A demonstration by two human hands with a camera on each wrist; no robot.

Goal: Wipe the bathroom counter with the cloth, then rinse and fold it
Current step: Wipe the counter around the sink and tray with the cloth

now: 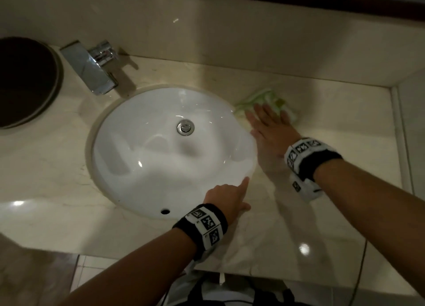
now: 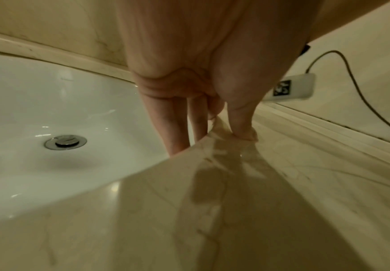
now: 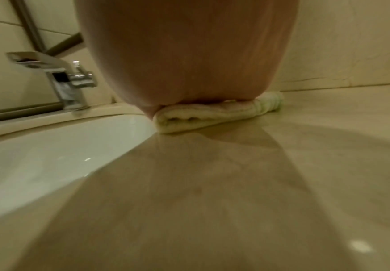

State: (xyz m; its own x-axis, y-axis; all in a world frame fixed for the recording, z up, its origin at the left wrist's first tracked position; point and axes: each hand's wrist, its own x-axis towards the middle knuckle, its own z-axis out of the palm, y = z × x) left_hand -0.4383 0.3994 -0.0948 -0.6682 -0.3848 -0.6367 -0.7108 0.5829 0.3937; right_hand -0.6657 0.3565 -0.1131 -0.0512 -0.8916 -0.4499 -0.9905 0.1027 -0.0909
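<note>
A folded pale green and white cloth (image 1: 259, 97) (image 3: 189, 119) lies on the beige marble counter (image 1: 322, 202), just right of the white basin (image 1: 161, 156). My right hand (image 1: 268, 121) (image 3: 189, 55) lies flat on top of the cloth with its fingers straight and spread, pressing it onto the counter. My left hand (image 1: 227, 197) (image 2: 200, 91) rests at the basin's near right rim. Its fingers (image 2: 177, 128) reach down over the rim into the basin, its thumb sits on the counter, and it holds nothing.
A chrome faucet (image 1: 92, 68) (image 3: 66, 78) stands behind the basin at the left. A dark round object (image 1: 25, 80) sits at the far left. Walls close the counter at the back and the right (image 1: 411, 121). A thin cable (image 1: 361, 271) hangs off the front right edge.
</note>
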